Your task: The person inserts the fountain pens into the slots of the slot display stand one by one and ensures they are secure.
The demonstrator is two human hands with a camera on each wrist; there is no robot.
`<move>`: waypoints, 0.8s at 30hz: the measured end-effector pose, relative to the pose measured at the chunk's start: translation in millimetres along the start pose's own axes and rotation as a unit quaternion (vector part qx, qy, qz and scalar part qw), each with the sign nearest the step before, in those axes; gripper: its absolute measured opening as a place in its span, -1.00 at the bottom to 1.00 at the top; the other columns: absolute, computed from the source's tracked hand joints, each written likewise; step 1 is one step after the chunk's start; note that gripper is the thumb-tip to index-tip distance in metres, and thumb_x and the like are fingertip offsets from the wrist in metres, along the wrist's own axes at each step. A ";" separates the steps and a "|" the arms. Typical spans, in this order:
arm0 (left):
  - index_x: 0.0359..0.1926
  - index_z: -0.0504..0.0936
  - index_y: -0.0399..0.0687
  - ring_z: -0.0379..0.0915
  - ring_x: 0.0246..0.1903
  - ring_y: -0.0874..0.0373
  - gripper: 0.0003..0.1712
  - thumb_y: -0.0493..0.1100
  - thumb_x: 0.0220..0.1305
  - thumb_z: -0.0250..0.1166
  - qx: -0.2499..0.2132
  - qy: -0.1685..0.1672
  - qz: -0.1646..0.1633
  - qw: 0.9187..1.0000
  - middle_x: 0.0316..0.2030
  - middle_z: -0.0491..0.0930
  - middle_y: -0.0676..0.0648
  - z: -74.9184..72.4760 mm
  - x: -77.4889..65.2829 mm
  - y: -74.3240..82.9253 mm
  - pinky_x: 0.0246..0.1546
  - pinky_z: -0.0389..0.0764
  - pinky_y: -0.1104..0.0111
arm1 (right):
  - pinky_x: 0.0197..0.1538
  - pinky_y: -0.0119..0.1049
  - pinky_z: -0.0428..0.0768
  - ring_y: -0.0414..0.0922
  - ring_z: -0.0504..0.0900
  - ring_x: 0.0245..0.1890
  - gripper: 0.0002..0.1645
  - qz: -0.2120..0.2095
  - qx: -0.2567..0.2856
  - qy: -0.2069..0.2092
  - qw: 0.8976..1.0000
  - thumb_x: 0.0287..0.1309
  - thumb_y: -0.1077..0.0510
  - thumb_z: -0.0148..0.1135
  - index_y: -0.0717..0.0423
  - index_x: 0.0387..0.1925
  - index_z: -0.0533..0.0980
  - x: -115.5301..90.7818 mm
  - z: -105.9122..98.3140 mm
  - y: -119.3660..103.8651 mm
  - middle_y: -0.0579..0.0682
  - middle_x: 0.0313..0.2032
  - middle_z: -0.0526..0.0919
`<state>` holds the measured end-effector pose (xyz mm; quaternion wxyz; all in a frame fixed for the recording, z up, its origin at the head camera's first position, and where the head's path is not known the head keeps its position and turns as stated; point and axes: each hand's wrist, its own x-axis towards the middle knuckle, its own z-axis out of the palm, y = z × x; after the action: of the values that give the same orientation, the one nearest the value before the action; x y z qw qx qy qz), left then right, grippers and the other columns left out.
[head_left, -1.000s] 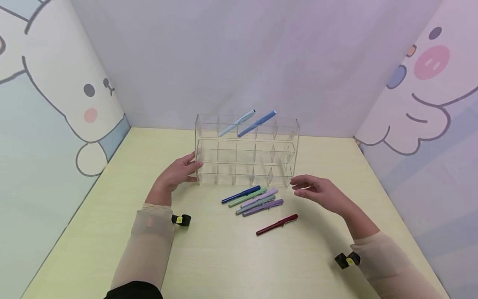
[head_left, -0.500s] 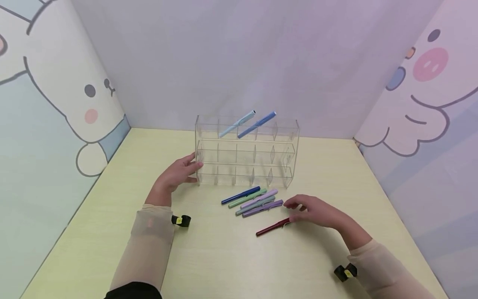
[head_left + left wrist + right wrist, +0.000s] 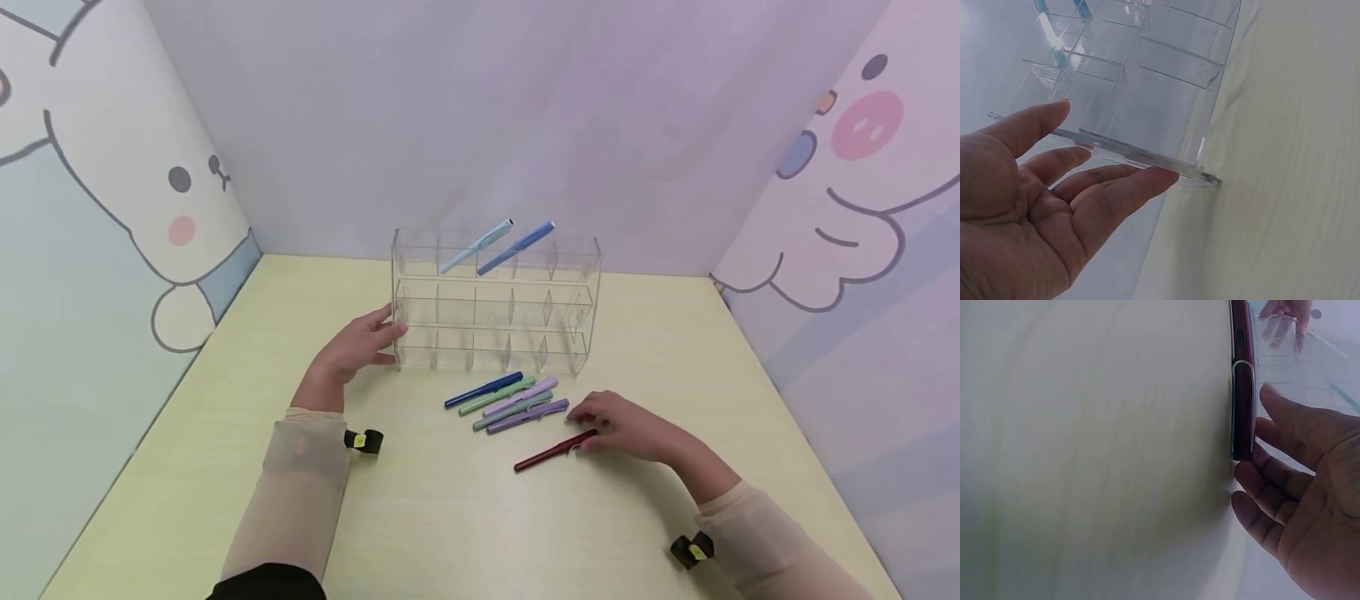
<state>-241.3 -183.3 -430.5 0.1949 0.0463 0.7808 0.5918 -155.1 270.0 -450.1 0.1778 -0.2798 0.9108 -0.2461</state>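
A clear acrylic pen rack (image 3: 495,315) with tiered compartments stands at the back of the table. My left hand (image 3: 362,342) holds its left side panel, thumb inside and fingers along the outer face, as the left wrist view shows. A dark red pen (image 3: 551,452) lies on the table in front. My right hand (image 3: 630,427) is around its clip end, with thumb and fingers spread either side and not closed on it. In the right wrist view the pen's cap (image 3: 1244,412) lies beside the thumb. A light blue pen (image 3: 477,246) and a blue pen (image 3: 517,248) lean in the top tier.
Just before the rack lies a group of pens: dark blue (image 3: 483,390), green (image 3: 497,397), lilac (image 3: 521,397), grey-green (image 3: 513,412) and purple (image 3: 528,417). A pale curtain-like wall (image 3: 495,117) closes the back of the table (image 3: 435,517).
My right hand has come down and toward me from beside the rack's lower right corner to the dark red pen's clip end. My left hand and the rack have stayed put.
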 end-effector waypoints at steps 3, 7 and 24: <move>0.57 -0.10 0.26 0.19 0.40 -0.15 -0.13 0.18 0.41 0.15 0.001 -0.001 0.001 1.000 0.48 0.12 -0.18 -0.4 0.4 -0.1 0.19 0.51 -0.04 | 0.00 -0.21 0.49 -0.18 0.43 -0.06 -0.53 -0.005 -0.039 0.000 0.999 0.03 -0.14 0.46 -0.12 -0.01 0.62 1.4 3.5 -1.2 -0.23 -0.07 0.56; 0.57 -0.12 0.26 0.22 0.39 -0.18 -0.13 0.16 0.43 0.13 0.006 -0.002 0.002 1.000 0.49 0.11 -0.19 -1.2 0.3 0.3 0.22 0.48 -0.06 | -0.01 -0.20 0.50 -0.17 0.41 -0.06 -0.59 -0.005 -0.067 0.006 0.998 0.02 -0.07 0.49 -0.13 -0.07 0.62 1.2 6.1 -5.7 -0.21 -0.08 0.53; 0.57 -0.14 0.26 0.22 0.38 -0.18 -0.12 0.17 0.42 0.14 0.005 -0.001 -0.004 1.000 0.51 0.06 -0.18 -0.6 -0.9 -0.8 0.26 0.43 -0.07 | -0.08 -0.26 0.49 -0.25 0.41 -0.15 -0.81 -0.043 -0.081 0.032 0.995 0.10 0.02 0.44 -0.28 -0.27 0.57 0.2 4.2 -6.5 -0.32 -0.22 0.52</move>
<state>-240.5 -184.4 -430.9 0.1978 0.0449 0.7837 0.5871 -150.6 263.6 -450.1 0.1146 -0.3240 0.9201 -0.1879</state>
